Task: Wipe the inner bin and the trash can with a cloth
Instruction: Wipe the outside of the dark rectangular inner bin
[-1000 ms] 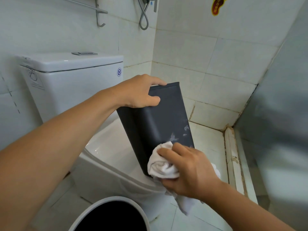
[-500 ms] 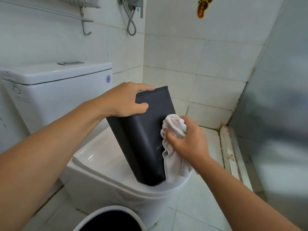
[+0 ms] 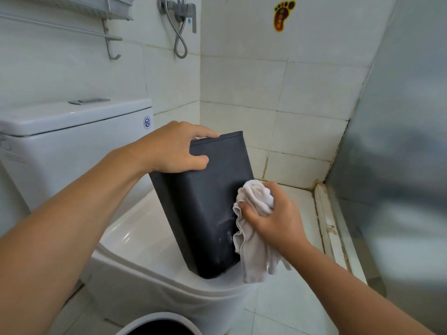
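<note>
1. Matte dark-grey plastic, rectangular with rounded corners: the inner bin [image 3: 208, 201] stands tilted on the glossy white toilet lid [image 3: 145, 238].
2. I see my left hand [image 3: 174, 148] curled over its upper rim.
3. My right hand [image 3: 273, 218] clutches a crumpled white cloth [image 3: 254, 228] against its side.
4. Pale smears, possibly dust, mark that face.
5. The round trash can [image 3: 159, 322] sits below on white tile.

A foot-shaped sticker [image 3: 282, 16], yellow-edged with a dark red middle, sits high on the tiled wall [image 3: 242, 81]; its Chinese characters begin 小心, the rest too small to read. A round blue logo [image 3: 147, 122] marks the toilet tank [image 3: 72, 141], its lettering unreadable.
</note>
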A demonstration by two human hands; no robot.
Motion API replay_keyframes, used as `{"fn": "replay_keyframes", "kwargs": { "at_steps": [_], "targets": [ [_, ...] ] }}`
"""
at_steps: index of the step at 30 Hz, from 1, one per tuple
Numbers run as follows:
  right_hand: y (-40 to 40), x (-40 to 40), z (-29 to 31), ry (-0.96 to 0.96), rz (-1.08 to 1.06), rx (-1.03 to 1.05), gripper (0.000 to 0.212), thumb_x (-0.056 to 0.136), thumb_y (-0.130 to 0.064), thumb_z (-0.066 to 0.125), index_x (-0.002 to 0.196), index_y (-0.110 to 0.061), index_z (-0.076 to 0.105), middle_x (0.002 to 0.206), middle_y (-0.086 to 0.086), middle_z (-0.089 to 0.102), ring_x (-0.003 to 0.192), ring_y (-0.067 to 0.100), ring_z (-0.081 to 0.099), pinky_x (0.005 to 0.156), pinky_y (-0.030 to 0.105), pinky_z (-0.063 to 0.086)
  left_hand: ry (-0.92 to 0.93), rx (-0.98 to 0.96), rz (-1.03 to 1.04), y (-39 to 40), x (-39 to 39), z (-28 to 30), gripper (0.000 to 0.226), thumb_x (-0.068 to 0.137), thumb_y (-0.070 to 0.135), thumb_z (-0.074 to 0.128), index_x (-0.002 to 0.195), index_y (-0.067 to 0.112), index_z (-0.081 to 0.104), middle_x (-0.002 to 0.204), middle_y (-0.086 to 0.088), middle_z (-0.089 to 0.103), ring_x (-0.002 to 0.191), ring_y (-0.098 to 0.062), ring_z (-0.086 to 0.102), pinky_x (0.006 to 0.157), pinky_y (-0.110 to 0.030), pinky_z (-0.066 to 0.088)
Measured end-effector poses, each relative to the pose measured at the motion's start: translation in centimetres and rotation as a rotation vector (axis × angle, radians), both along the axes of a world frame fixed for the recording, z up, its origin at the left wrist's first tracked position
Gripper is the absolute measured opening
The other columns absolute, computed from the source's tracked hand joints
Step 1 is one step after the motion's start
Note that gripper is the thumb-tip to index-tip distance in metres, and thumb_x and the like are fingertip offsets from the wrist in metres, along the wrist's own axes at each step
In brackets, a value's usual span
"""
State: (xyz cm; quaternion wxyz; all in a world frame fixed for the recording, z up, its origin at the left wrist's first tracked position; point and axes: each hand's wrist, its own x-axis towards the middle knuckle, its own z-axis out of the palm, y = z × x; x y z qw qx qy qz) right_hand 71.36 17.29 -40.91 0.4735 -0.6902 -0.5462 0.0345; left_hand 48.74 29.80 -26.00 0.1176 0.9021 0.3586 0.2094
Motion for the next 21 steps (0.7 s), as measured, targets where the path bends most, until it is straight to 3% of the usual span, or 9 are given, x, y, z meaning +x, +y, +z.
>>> {"fn": "replay_keyframes", "kwargs": {
  "at_steps": [5, 9, 14, 21],
  "targets": [
    [-0.8, -0.2, -1.3, -0.101, 0.011, -0.03, 0.044, 0.079, -0.064, 0.076, 0.109, -0.039, 0.054, 0.093, -0.015, 0.064, 0.082, 0.004, 0.062, 0.071, 0.033, 0.054, 0.196, 0.22, 0.15, -0.6, 3.2, 0.5, 0.036, 0.094, 0.046, 0.059, 0.125, 0.027, 0.052, 0.092, 0.005, 0.062, 0.091, -0.024, 0.059, 0.071, -0.037, 0.04],
    [-1.5, -0.4, -1.6, -0.198, 0.07, -0.011, 0.05, 0.078, -0.069, 0.07, 0.116, -0.044, 0.052, 0.098, -0.018, 0.061, 0.084, 0.005, 0.062, 0.071, 0.028, 0.054, 0.21, 0.371, 0.227, 0.4, 4.1, -0.6, 0.041, 0.103, 0.054, 0.041, 0.11, 0.019, 0.06, 0.092, -0.006, 0.064, 0.086, -0.033, 0.06, 0.073, -0.039, 0.045],
    [-1.3, -0.4, -0.6, -0.356, 0.055, 0.057, 0.052, 0.076, -0.069, 0.069, 0.12, -0.043, 0.056, 0.091, -0.016, 0.055, 0.072, 0.01, 0.061, 0.059, 0.033, 0.055, 0.175, 0.299, 0.17, 1.5, 2.5, -0.7, 0.048, 0.09, 0.072, 0.054, 0.119, 0.034, 0.062, 0.089, 0.002, 0.064, 0.089, -0.026, 0.061, 0.07, -0.036, 0.042],
    [0.7, -0.2, 2.8, -0.198, -0.003, 0.164, 0.048, 0.077, -0.069, 0.071, 0.117, -0.044, 0.062, 0.093, -0.016, 0.059, 0.081, 0.006, 0.062, 0.07, 0.037, 0.057, 0.046, 0.246, 0.105, 1.8, 1.2, -1.2, 0.048, 0.082, 0.07, 0.068, 0.123, 0.045, 0.064, 0.076, 0.023, 0.059, 0.086, -0.015, 0.061, 0.077, -0.033, 0.051]
  ]
}}
